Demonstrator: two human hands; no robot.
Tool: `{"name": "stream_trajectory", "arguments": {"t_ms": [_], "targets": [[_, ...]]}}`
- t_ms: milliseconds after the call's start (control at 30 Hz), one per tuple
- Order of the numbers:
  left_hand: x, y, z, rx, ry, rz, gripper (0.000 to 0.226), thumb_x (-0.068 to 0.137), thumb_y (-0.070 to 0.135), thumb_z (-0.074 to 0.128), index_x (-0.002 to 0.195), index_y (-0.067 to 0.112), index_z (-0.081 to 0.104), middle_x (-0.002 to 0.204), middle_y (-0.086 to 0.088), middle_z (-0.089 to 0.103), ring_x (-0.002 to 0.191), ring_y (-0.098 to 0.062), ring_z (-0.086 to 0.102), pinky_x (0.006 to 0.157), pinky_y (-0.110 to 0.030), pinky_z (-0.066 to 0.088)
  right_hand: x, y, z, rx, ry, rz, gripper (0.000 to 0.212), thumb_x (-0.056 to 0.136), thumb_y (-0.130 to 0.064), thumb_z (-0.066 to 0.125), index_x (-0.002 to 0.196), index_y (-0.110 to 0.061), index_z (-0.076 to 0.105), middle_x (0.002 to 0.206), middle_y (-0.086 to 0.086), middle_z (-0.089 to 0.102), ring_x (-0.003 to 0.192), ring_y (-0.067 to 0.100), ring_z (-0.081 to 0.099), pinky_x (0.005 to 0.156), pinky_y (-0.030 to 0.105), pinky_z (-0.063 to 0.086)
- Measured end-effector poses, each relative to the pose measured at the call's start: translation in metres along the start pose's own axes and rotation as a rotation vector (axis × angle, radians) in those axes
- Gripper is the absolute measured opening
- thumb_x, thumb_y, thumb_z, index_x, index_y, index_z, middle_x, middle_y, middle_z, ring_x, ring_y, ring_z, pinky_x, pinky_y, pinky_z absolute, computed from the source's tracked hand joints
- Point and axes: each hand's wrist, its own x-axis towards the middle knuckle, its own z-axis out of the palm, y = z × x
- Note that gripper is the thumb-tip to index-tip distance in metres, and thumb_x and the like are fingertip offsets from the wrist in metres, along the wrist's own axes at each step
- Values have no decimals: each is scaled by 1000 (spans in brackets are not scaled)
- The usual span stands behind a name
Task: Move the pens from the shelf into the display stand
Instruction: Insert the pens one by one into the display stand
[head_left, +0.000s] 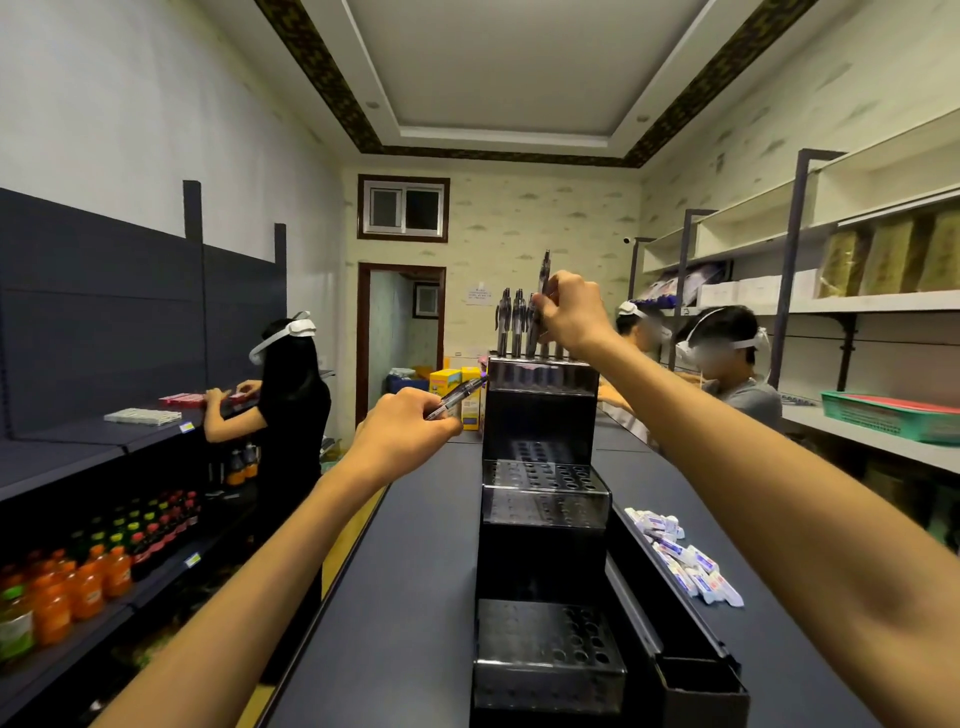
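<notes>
A black tiered display stand (543, 499) stands on the dark grey shelf top (415, 571), its stepped tiers drilled with rows of round holes. The top tier carries a row of pens (511, 322) standing upright in their holes, clips uppermost. The right hand (569, 312) is raised over that top row, its fingers curled round one upright pen (544, 280), which stands higher than its neighbours; whether its tip sits in a hole cannot be told, as the hand covers the lower part. The left hand (408, 428) is held to the left of the stand, level with its upper tiers, pinching a second pen (457, 397) that lies tilted, its far end pointing up and right toward the stand's top block without clearly touching it. To the right of the stand, a heap of small white-and-blue packets (683, 558) lies on the shelf top. On the left shelving, orange drink bottles (72, 587) stand in rows. A person in black (288, 405) reaches to a shelf on the left, and two more people (719, 358) stand at the right-hand shelves, near a green basket (891, 415).
</notes>
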Motion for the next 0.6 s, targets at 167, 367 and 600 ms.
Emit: {"name": "stream_trajectory", "arguments": {"t_ms": [167,367,600], "targets": [[2,-5,5,5,-15,0,33,90,38,68,61,26,61,56,9,57,56,-13,55,55,-29,46,-4,8,5,-107,-120,-1,27,98,-23,67,103,3,72,101,22,73,98,34,68,90,40,54],[3,-6,10,7,-10,1,30,90,37,67,62,27,62,57,10,57,56,-12,55,54,-26,42,-11,17,9,-154,-149,38,32,96,-31,70,98,0,78,95,20,76,97,31,70,90,37,54],[5,3,17,19,14,-15,28,88,37,66,62,26,60,59,11,57,59,-11,55,55,-24,38,-25,19,2,-186,-38,-53,14,89,-11,70,97,-5,80,99,13,76,96,26,68,81,31,51]]}}
